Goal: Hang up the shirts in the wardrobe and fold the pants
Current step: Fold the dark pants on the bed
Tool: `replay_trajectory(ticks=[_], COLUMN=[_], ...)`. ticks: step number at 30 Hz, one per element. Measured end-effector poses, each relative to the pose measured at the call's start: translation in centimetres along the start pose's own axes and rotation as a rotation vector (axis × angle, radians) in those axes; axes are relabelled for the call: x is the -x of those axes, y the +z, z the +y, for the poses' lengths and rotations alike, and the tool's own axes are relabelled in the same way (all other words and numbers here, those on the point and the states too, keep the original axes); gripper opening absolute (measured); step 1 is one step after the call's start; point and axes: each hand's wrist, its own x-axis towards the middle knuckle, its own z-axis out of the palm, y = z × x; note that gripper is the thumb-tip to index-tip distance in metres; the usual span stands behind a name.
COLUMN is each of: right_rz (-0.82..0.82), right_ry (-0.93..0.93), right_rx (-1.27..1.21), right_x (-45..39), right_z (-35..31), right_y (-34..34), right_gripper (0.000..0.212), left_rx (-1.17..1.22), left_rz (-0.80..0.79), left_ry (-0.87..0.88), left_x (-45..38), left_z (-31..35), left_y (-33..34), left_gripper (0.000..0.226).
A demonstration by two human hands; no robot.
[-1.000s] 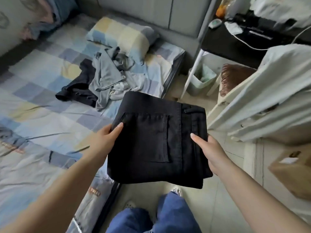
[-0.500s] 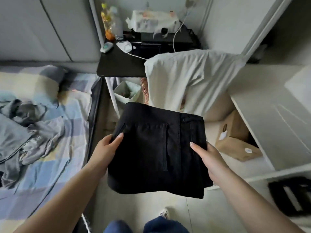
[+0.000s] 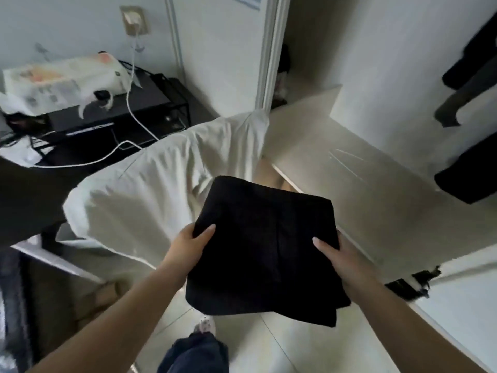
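Observation:
A folded pair of black pants (image 3: 265, 249) is held flat in front of me, above the floor. My left hand (image 3: 189, 244) grips its left edge with the thumb on top. My right hand (image 3: 337, 254) grips the right edge, thumb on top too. Just beyond the pants lies the pale wardrobe shelf (image 3: 357, 168). Dark clothes (image 3: 473, 111) hang at the right inside the wardrobe.
A cream garment (image 3: 150, 189) drapes over a chair to the left of the pants. Behind it stands a black desk (image 3: 32, 189) with a white box (image 3: 56, 82), cables and a wall socket (image 3: 134, 21). A white door frame (image 3: 269, 49) rises at centre.
My view has swung right, from the bed to the wardrobe. The pants stay in both hands and now sit close to the wardrobe shelf.

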Motion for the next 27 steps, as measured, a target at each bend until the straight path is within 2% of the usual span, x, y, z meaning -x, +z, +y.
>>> replay_trajectory(ticks=[2,4,7,10,15,20,22,24,27], right_rz=[0.088,0.189,0.321,0.431,0.575,0.576,0.56,0.562,0.579], right_ry=[0.008,0.025,0.041,0.054,0.137,0.178,0.188,0.204,0.217], right_rx=[-0.029,-0.061,-0.086,-0.094,-0.162,-0.214,-0.206,-0.244,-0.28], right_x=[-1.3,-1.9,-2.3,-3.0,-7.7,-15.5,-19.0,-21.9,-26.2], right_z=[-0.6,-0.8,-0.9,-0.6,0.3,-0.2,-0.6,-1.1,-1.5], right_y=[-1.3,-2.5,-4.3,-5.5,-7.2,-10.1,-11.8,-12.9,-14.7], right_gripper=[0.059,0.062,0.048,0.037,0.037,0.042,0.048,0.045,0.041], left_rx=[-0.054,-0.108,-0.211,-0.265,-0.326,-0.339,-0.374,-0.384,-0.414], left_rz=[-0.122,-0.239,-0.38,-0.455,-0.528,-0.556,-0.533,-0.496,-0.457], left_ry=[0.021,0.044,0.032,0.031,0.002,-0.016,-0.027,-0.043,-0.059], left_x=[-3.8,-7.0,-10.9,-13.9,-19.8,-26.6,-29.6,-32.0,-35.6], left_z=[1.8,3.5,5.3,6.1,7.9,9.4,10.0,10.6,11.5], left_y=[2.3,4.6,8.3,11.6,16.8,22.0,24.5,26.5,29.8], left_gripper=[0.026,0.028,0.028,0.021,0.005,0.012,0.017,0.022,0.011])
